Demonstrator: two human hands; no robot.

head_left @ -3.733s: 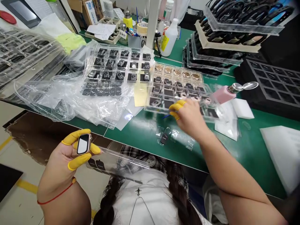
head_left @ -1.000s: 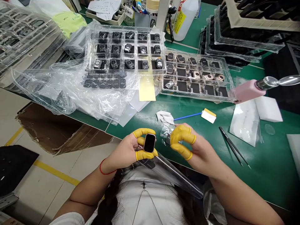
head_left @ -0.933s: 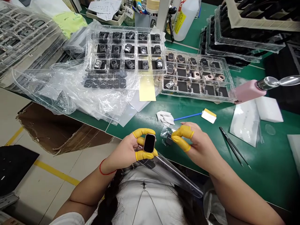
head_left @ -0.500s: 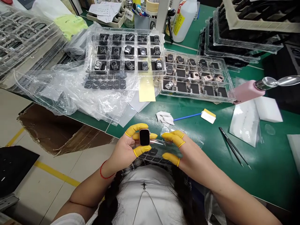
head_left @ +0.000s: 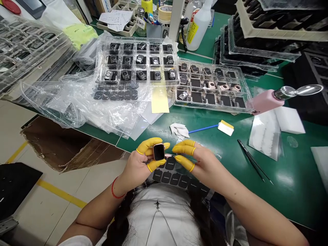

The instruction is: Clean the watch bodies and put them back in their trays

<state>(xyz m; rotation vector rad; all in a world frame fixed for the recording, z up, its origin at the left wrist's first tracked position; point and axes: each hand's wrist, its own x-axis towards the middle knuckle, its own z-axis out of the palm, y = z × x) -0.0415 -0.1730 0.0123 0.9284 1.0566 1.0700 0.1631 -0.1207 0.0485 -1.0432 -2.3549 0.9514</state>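
Head view: the left hand [head_left: 137, 165] is clasping a rose-gold smartwatch [head_left: 159, 152] between yellow-capped fingers, while the right hand [head_left: 205, 164] is pinching a clear plastic strip of black rounded pads [head_left: 174, 178], which is lying just below the watch, over the edge of the green bench [head_left: 297, 201].
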